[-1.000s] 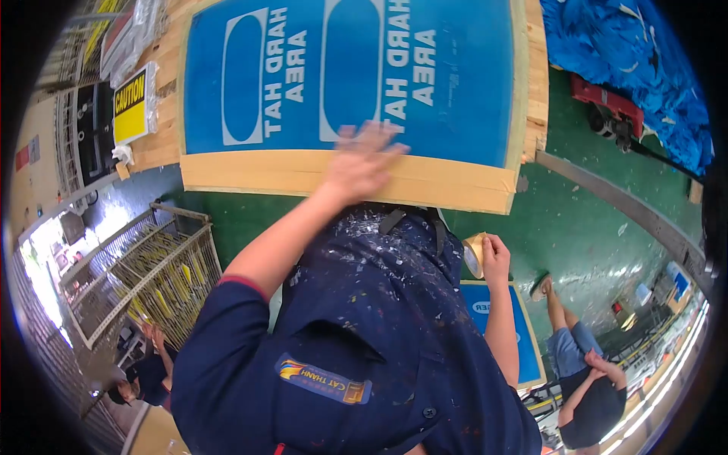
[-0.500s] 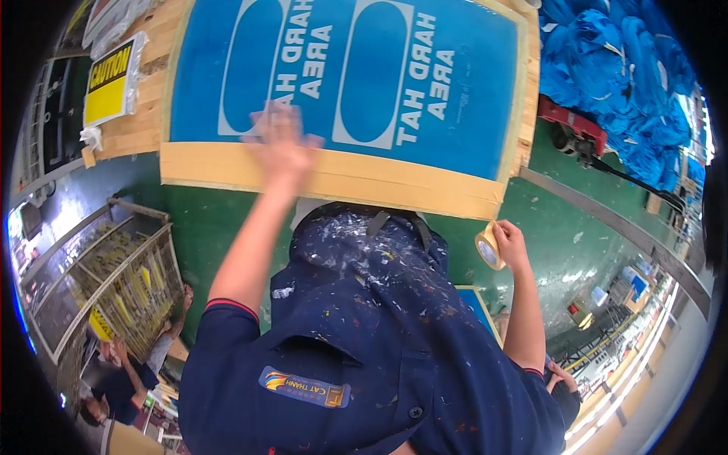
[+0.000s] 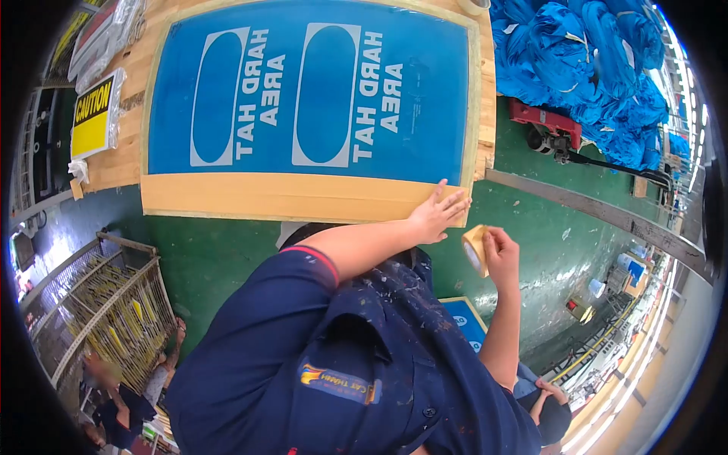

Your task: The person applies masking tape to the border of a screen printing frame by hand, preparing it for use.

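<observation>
My left hand (image 3: 440, 214) lies with fingers spread on the right end of a tan tape strip (image 3: 280, 199). That strip runs along the near edge of a blue printing screen (image 3: 280, 125), which bears mirrored "HARD HAT AREA" lettering and two oval outlines. A roll of tan masking tape (image 3: 475, 250) is gripped by my right hand (image 3: 502, 256), to the right of the screen's near corner and apart from it.
The screen rests on a wooden table (image 3: 125, 163), beside a yellow-and-black caution sign (image 3: 95, 115). Blue material is heaped (image 3: 561, 61) near a red pallet jack (image 3: 542, 121). A wire rack (image 3: 114, 311) stands left. Other people sit at lower left and lower right.
My left hand has swept rightward along the tape strip to its right end. My right hand still holds the roll, slightly lower. The screen appears shifted left and down in view.
</observation>
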`<state>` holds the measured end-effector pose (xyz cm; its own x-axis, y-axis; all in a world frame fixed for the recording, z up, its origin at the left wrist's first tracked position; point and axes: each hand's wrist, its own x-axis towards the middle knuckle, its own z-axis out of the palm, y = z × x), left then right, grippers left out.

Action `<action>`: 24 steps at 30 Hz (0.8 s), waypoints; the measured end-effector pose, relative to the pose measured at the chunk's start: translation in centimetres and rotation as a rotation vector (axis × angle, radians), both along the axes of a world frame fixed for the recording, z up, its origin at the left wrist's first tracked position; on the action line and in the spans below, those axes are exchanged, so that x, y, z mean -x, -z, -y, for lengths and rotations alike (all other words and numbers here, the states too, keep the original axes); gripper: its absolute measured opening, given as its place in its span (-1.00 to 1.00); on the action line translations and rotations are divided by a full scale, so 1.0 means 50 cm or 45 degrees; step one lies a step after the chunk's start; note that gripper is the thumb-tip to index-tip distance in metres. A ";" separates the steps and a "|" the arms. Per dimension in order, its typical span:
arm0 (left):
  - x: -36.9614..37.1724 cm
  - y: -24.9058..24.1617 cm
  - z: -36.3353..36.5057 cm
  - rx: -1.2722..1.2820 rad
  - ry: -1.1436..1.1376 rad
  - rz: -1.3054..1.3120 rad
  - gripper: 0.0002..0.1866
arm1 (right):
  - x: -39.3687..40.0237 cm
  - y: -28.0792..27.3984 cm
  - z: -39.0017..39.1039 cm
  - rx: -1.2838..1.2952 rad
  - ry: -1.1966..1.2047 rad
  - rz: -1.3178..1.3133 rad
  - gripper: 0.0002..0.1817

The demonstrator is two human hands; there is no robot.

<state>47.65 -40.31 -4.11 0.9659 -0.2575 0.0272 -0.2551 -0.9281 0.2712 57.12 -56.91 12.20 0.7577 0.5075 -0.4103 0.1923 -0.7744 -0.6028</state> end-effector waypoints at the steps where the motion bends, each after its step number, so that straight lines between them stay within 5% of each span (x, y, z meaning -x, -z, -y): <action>1: -0.019 -0.008 0.017 0.045 0.027 -0.012 -0.20 | -0.005 -0.031 -0.025 0.011 -0.049 0.092 -0.83; 7: -0.124 -0.048 0.062 -0.111 0.342 -0.428 -0.33 | -0.050 -0.139 -0.156 -0.422 -0.278 0.601 -0.80; 10: -0.137 -0.069 0.036 0.486 0.213 -0.511 -0.42 | -0.072 -0.127 -0.179 -0.471 -0.210 0.490 -0.79; 14: -0.102 -0.016 -0.098 2.270 -0.888 -0.135 -0.57 | -0.086 -0.051 -0.206 -0.496 -0.090 0.273 -0.77; 16: -0.022 -0.128 -0.244 1.752 -1.186 0.174 -0.66 | -0.072 -0.001 -0.248 -0.530 -0.136 0.222 -0.77; 19: 0.050 -0.206 -0.313 1.766 -0.938 0.145 -0.67 | -0.044 0.041 -0.349 -0.538 -0.301 0.143 -0.77; 24: 0.107 -0.273 -0.413 1.595 -1.290 0.068 -0.69 | 0.006 0.021 -0.522 -0.618 -0.618 0.199 -0.76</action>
